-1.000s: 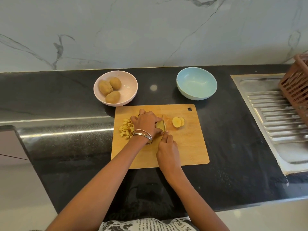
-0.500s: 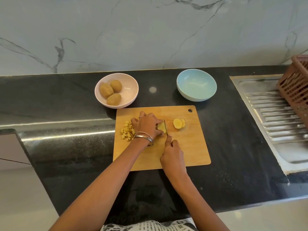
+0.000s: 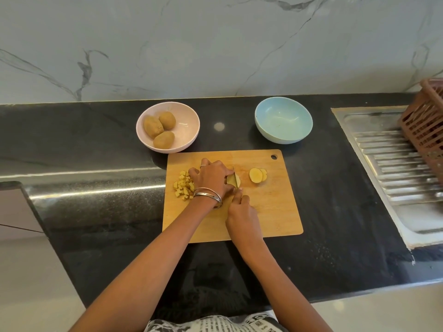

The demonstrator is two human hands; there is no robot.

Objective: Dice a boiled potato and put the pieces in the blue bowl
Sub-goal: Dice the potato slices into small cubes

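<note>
Potato chunk (image 3: 232, 180) mid-board, left hand (image 3: 211, 177) curled over it to steady; right hand (image 3: 242, 212) gripping knife (image 3: 236, 178), slicing. Diced pieces (image 3: 183, 185) at 9 o'clock, slices (image 3: 257, 174) at 3; blue bowl (image 3: 283, 123) at 1, holding nothing.

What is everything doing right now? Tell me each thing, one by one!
Left hand: holding the potato piece still.
Right hand: gripping the knife.
Knife: blade down in the potato piece.
Potato piece: partly sliced.
Slices: lying flat, not diced.
Diced pile: on the board.
Blue bowl: empty.
Pink bowl: holds three whole potatoes.
</note>
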